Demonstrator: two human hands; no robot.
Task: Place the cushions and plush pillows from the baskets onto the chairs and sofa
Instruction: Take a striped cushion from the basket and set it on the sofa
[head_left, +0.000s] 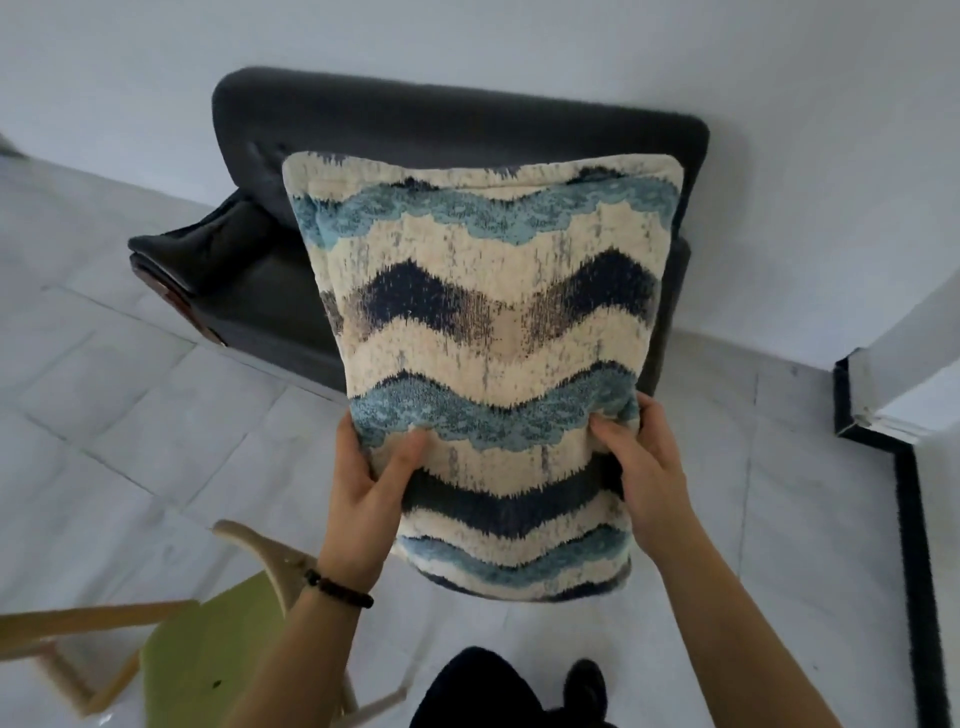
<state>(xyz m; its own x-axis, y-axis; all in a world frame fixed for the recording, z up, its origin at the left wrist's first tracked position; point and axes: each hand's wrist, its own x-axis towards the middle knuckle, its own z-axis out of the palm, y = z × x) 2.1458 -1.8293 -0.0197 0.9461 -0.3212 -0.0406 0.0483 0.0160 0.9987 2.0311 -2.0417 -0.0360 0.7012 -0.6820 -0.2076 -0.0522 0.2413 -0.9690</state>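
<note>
Cushion (488, 332) between left grip (371, 483), right grip (644, 478)

I'm counting 1 cushion (488, 332) | 1 sofa (415, 119), 12 o'clock | 1 chair (208, 654), 7 o'clock | 1 left hand (363, 483) | 1 right hand (644, 483)

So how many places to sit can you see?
2: a dark sofa against the wall, partly behind the cushion, and a green wooden chair at bottom left. More may be hidden.

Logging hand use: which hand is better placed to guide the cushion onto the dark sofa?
Left, marginally. Both the left hand and right hand grip the cushion low on its sides, but the sofa shows bare seat on the left.
</note>
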